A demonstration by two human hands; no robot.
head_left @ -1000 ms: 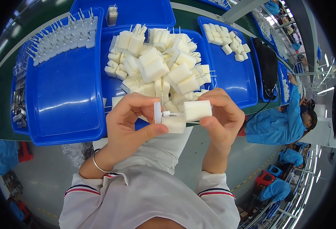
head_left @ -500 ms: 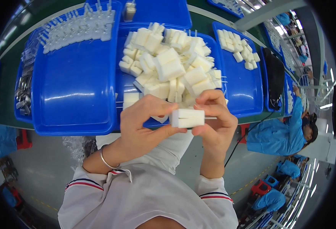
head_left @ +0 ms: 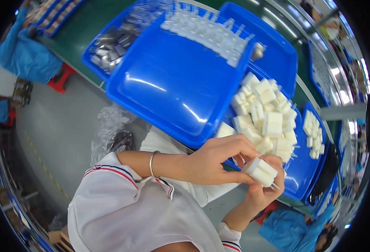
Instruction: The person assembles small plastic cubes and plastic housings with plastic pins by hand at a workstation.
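Both hands meet on one cream-white foam block (head_left: 261, 171) with a slit along it, a white plate at one end and a thin pin sticking out of the other. My left hand (head_left: 212, 161) pinches the plate end between thumb and fingers. On the pin side, the fingers and thumb of my right hand (head_left: 258, 199) close around the block, partly hidden behind it. Just beyond the hands lies a heaped pile of similar foam blocks (head_left: 272, 124), many with thin pins.
A large blue tray (head_left: 172, 92) left of the pile carries rows of translucent stemmed parts (head_left: 206, 33) along its far edge. Small foam pieces (head_left: 313, 130) sit in a right-hand tray near a black bag (head_left: 325, 172). Clear-wrapped parts (head_left: 109, 50) fill a far-left tray. Co-workers in blue sit nearby.
The view has turned, so trays and pile now appear slanted and farther right. Both hands still hold the foam block, whose pin end now tilts downward to the right.
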